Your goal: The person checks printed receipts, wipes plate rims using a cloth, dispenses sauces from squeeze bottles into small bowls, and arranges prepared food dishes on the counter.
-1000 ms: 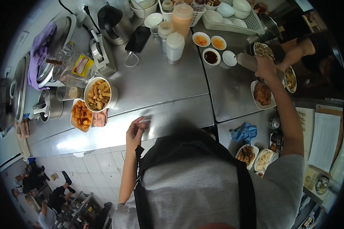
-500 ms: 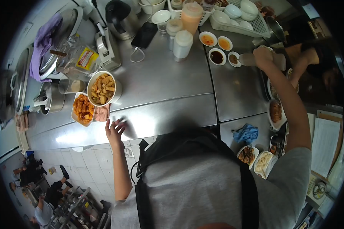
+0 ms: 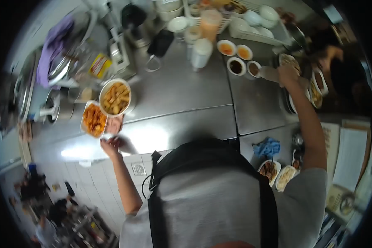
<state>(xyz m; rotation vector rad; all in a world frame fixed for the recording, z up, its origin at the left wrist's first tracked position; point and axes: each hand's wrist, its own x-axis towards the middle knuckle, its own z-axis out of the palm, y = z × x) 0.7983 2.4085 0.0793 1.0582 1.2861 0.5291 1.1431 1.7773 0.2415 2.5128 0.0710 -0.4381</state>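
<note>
My right hand (image 3: 288, 75) is wrapped round a translucent squeeze bottle (image 3: 269, 73), tipped on its side. Its nozzle points at a small white dish of brown sauce (image 3: 254, 68). Three more sauce dishes sit beside it, one dark (image 3: 236, 66) and two orange (image 3: 226, 48). At the counter's front edge on the left, my left hand (image 3: 111, 146) is close to the near end of a white tray of orange-coated fried pieces (image 3: 94, 120). Blur hides whether its fingers touch the tray. Against that tray stands a round tub of golden fried pieces (image 3: 116, 98), with a pinkish cloth (image 3: 115, 124) nearby.
Upright squeeze bottles (image 3: 201, 53), a phone (image 3: 161, 42) and a basket of white bowls (image 3: 258, 31) stand toward the back. A blue cloth (image 3: 266, 146) and food trays (image 3: 270, 171) lie at the right. Another person's hand (image 3: 334, 53) shows at far right.
My left hand has moved left toward the fried-food tray. More brown sauce shows in the small dish under the bottle. The other person's arm has drawn back, and the trays at right have changed position.
</note>
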